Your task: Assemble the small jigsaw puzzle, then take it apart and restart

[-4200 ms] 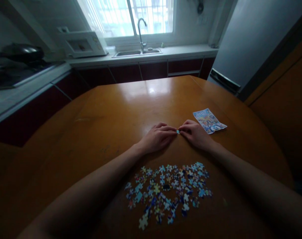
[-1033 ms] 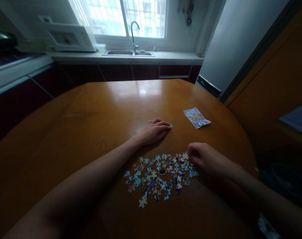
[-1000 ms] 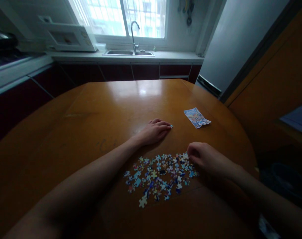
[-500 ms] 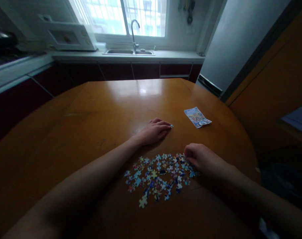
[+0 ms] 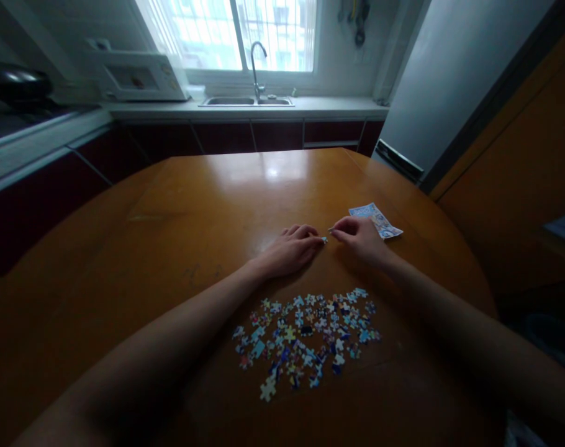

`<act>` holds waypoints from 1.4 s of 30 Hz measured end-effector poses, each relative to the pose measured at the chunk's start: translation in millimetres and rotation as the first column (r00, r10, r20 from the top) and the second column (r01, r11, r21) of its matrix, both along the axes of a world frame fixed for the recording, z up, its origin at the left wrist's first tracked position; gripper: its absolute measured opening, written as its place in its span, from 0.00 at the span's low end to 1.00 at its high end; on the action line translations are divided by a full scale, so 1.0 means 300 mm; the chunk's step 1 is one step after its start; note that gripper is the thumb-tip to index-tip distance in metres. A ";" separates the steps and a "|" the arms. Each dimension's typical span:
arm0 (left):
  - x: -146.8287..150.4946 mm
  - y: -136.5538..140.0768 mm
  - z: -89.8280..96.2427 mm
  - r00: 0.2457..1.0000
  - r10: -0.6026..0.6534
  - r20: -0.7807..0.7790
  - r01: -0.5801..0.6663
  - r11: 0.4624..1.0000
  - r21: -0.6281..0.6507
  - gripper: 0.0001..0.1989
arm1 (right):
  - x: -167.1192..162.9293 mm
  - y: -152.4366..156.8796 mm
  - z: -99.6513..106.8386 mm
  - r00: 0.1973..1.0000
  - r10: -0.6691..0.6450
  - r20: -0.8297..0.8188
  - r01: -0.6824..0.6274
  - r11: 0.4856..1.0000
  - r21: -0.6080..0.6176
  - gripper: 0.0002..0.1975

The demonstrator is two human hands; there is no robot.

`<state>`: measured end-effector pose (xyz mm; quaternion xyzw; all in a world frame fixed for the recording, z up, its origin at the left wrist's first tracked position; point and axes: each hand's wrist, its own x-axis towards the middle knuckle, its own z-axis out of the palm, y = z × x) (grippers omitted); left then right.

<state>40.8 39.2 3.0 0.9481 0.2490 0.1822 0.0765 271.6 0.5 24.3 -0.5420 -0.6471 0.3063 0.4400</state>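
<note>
My left hand (image 5: 295, 249) rests on the table with its fingers closed together, and its fingertips hold a small light-blue puzzle piece (image 5: 325, 239) down at the tabletop. Just to the right, my right hand (image 5: 361, 239) pinches another puzzle piece (image 5: 330, 230) between thumb and forefinger, a short gap away from the first one. Nearer to me lies a loose spread of many small jigsaw pieces (image 5: 289, 334), in blue, yellow, white and dark colours. Behind my right hand is a printed picture sheet (image 5: 388, 230), partly covered by that hand.
The round-ended wooden table (image 5: 208, 205) fills most of the view. Beyond it stand a counter with a sink (image 5: 231, 101) and faucet (image 5: 255, 68), a white microwave (image 5: 138, 77), and a fridge (image 5: 436, 81) on the right.
My right hand has moved from the right edge of the puzzle pile forward to beside my left hand, carrying a puzzle piece. The left hand stays at its piece.
</note>
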 end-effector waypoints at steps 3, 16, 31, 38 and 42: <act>-0.001 -0.001 -0.002 1.000 -0.006 0.014 0.006 1.000 -0.017 0.16 | -0.016 0.057 -0.066 0.989 -0.029 -0.148 0.030 0.999 0.009 0.12; -0.009 0.007 -0.007 0.978 0.017 0.210 0.011 0.991 -0.131 0.15 | -0.021 0.011 -0.090 0.989 0.032 -0.142 -0.018 0.995 0.099 0.07; 0.003 -0.009 0.017 0.883 0.021 0.469 0.051 0.989 -0.139 0.07 | -0.037 -0.037 -0.052 0.978 0.200 -0.057 -0.175 0.939 0.295 0.05; 0.004 -0.014 0.022 0.877 0.054 0.477 0.011 0.991 -0.133 0.06 | -0.036 -0.041 -0.041 0.974 0.227 0.028 -0.225 0.927 0.299 0.03; 0.006 -0.015 0.018 0.881 0.046 0.470 0.004 0.994 -0.105 0.06 | -0.034 -0.041 -0.040 0.968 0.250 0.026 -0.245 0.920 0.307 0.03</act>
